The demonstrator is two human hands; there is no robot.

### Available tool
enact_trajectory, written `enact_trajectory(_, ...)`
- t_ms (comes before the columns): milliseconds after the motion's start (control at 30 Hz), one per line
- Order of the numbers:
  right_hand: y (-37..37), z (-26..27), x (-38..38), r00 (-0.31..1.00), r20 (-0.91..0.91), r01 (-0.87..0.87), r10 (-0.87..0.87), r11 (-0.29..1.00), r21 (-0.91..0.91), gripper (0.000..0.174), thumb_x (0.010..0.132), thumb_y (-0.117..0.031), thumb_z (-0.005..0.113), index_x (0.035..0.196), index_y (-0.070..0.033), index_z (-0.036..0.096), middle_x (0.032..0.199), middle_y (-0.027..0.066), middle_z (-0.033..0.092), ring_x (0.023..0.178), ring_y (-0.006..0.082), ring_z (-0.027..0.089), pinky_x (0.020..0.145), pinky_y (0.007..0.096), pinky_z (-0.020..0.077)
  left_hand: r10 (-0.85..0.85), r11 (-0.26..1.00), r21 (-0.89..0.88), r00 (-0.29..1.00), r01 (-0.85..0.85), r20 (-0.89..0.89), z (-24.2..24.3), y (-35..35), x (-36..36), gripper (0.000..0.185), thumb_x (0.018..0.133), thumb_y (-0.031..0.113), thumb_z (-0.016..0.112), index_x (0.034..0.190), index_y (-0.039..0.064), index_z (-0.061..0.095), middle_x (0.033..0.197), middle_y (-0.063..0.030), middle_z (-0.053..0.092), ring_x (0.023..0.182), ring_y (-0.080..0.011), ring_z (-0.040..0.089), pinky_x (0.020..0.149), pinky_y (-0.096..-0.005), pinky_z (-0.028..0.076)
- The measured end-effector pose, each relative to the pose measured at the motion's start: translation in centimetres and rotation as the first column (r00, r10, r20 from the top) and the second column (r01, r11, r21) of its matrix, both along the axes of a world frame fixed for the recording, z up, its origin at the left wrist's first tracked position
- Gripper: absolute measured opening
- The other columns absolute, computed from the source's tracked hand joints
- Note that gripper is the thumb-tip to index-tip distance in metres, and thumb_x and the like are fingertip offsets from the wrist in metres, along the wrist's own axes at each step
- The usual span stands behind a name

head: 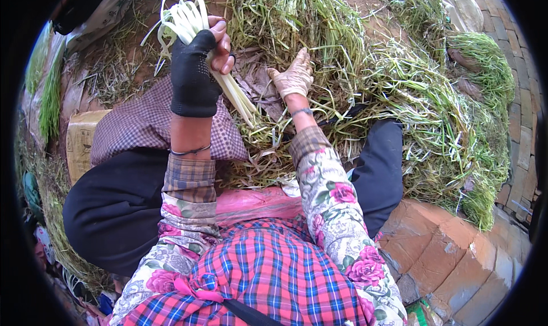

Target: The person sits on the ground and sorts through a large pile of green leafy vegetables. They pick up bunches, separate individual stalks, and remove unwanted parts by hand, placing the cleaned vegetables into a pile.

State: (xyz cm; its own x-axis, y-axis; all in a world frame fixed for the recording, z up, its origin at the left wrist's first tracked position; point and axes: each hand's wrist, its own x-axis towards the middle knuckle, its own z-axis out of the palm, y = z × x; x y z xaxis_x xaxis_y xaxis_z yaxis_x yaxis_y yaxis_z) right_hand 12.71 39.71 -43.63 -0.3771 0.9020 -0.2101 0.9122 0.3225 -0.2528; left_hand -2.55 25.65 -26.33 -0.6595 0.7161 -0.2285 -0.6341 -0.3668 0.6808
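Note:
My left hand (199, 65), in a black fingerless glove, is closed around a bundle of pale green-white stalks (233, 92). The looped, bent ends stick out above the fist, and the straight ends point down to the right. My right hand (295, 75), in a thin, soiled pale glove, reaches over the inner edge of a heap of loose green stalks and leaves (338, 39). Its thumb stands apart from the fingers, and no stalk shows plainly in its grasp; the fingertips are close to the heap.
A checkered cloth (137, 112) covers my left knee area beside a yellow-brown printed box (81, 144). More greens (479, 69) lie at the right, along a brick pavement (524, 133). A white sack (460, 7) stands at the upper right, and greens (51, 103) lie at the far left.

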Motion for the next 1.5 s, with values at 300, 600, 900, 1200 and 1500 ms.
enact_trajectory(300,0.7,-2.1,1.8,0.999,0.027,-0.04,0.037,0.993,0.114,0.108,0.067,-0.042,0.073,0.147,-0.003,0.011,0.147,0.0186,0.03,0.13,0.0361,0.037,0.1,0.0464,0.0387,0.026,0.998,-0.05,1.0,-0.025,0.013,-1.5,-0.6,-0.9,0.02,0.087,0.01,0.059,0.104,0.001,0.052,0.067,-0.0058,0.052,0.043,-0.0094,0.041,0.041,-0.0236,0.037)
enact_trajectory(600,1.4,-1.5,0.2,0.942,0.298,0.158,-0.156,0.987,0.019,0.109,0.061,-0.037,0.074,0.146,-0.003,0.016,0.146,0.0185,0.03,0.126,0.0336,0.042,0.097,0.0441,0.0409,0.002,1.0,-0.029,1.0,-0.002,0.023,-1.9,-0.3,-0.7,0.022,0.084,0.01,0.062,0.102,-0.001,0.054,0.068,-0.0066,0.054,0.046,-0.0113,0.046,0.041,-0.0238,0.038)
enact_trajectory(900,2.4,-0.3,1.0,0.942,0.316,0.15,-0.115,0.985,-0.086,0.12,0.061,-0.052,0.079,0.147,-0.005,0.009,0.132,0.0191,0.044,0.121,0.032,0.046,0.096,0.0436,0.0419,0.035,0.997,-0.066,0.999,-0.034,0.005,-0.7,-0.3,-0.1,0.02,0.084,0.01,0.062,0.1,0.0,0.055,0.068,-0.0062,0.054,0.045,-0.0108,0.046,0.041,-0.0233,0.037)
enact_trajectory(1200,2.0,-2.9,0.9,0.919,0.381,0.076,-0.1,0.994,0.08,0.113,0.063,-0.046,0.073,0.145,0.001,0.013,0.121,0.0175,0.05,0.112,0.03,0.052,0.092,0.0404,0.042,0.001,0.998,-0.067,1.0,0.001,0.029,-1.3,0.4,0.6,0.019,0.086,0.008,0.06,0.102,0.0,0.054,0.066,-0.006,0.053,0.043,-0.01,0.042,0.04,-0.0233,0.036)
enact_trajectory(1500,4.6,-2.3,4.8,0.86,-0.48,0.044,-0.172,0.963,-0.266,0.078,0.058,-0.016,0.076,0.127,-0.004,0.042,0.099,0.0165,0.066,0.092,0.0309,0.065,0.084,0.036,0.0497,-0.014,0.997,-0.075,1.0,0.015,0.022,-1.2,0.4,0.8,0.017,0.089,0.009,0.056,0.104,0.002,0.052,0.067,-0.0052,0.052,0.044,-0.0086,0.038,0.04,-0.0233,0.036)
